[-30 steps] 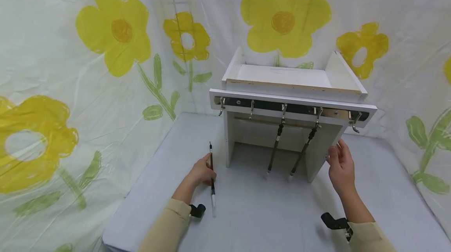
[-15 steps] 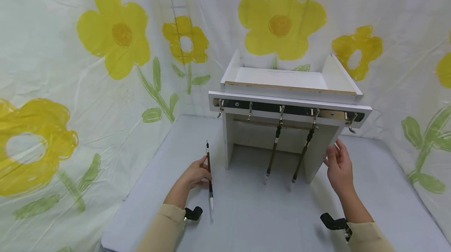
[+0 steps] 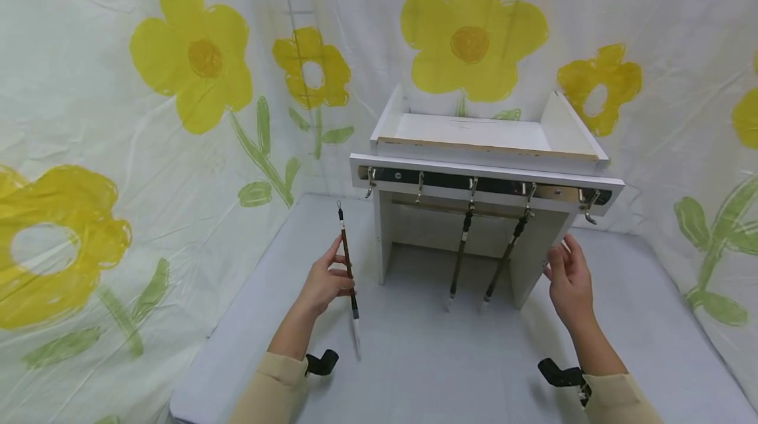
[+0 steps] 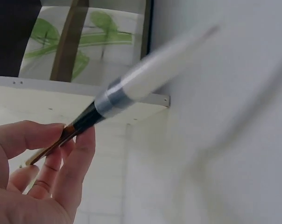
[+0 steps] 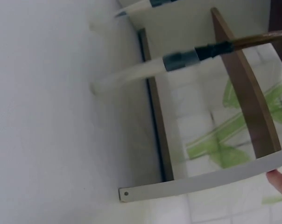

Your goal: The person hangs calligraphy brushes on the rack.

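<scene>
My left hand [image 3: 326, 282] pinches a calligraphy brush [image 3: 346, 249], with thumb and fingers on its brown handle. A small cord loop tops the brush, and its white bristles [image 4: 155, 70] point down close over the table. My right hand [image 3: 571, 282] is at the right side panel [image 3: 535, 263] of a white shelf; in the right wrist view a fingertip [image 5: 280, 181] meets the panel's edge. From metal hooks on the shelf's front rail [image 3: 485, 177] hang two more brushes, a left one [image 3: 459, 256] and a right one [image 3: 506, 259], bristles downward.
Other hooks, such as the left end hook [image 3: 371, 180] and the right end hook [image 3: 589, 205], bear nothing. A white-covered table [image 3: 426, 371] lies under the shelf. Behind hangs a curtain [image 3: 367, 29] printed with yellow flowers.
My left hand has raised the brush's loop end and carried it slightly leftward and up. The right hand stays at the side panel. The hanging right brush has swung a little.
</scene>
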{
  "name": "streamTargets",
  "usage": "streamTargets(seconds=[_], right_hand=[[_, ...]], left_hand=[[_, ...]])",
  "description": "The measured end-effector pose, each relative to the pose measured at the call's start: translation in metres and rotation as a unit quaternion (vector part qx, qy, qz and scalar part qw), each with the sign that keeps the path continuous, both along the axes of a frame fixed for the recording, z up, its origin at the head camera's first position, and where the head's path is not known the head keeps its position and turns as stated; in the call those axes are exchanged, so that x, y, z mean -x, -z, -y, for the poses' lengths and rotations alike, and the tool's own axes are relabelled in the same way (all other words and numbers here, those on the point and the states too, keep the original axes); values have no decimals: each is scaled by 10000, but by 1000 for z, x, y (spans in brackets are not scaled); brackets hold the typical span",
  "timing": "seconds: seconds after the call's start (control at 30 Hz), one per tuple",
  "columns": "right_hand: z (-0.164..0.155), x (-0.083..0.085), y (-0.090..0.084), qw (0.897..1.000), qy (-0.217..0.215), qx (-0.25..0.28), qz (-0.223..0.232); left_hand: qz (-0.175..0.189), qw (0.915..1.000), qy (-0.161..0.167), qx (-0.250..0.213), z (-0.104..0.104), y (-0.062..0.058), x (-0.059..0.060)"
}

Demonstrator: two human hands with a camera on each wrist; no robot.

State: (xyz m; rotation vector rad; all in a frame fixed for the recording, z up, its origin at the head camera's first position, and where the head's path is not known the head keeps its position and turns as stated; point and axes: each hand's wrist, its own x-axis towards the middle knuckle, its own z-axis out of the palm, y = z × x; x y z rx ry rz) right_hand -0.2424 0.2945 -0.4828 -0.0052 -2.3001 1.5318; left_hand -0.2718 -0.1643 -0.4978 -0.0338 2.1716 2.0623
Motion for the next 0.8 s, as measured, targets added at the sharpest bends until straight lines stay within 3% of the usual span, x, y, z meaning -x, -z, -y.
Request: streamTargets(seconds=[0.43, 0.53, 0.7, 0.8], right_hand=[[-2, 0, -1, 9998, -72, 96, -161], [-3, 1, -1, 10000, 17, 4, -58], [-1, 1, -1, 10000, 44, -18, 10], [-1, 1, -1, 9999, -18, 27, -105]], left_hand=[[-1250, 9910, 50, 480, -11, -40, -19], [-1459, 9865, -118, 736, -12, -45, -21], [-1952, 9699, -604, 1327, -13, -49, -28], [-2130, 9641, -729, 1408, -15, -52, -33]])
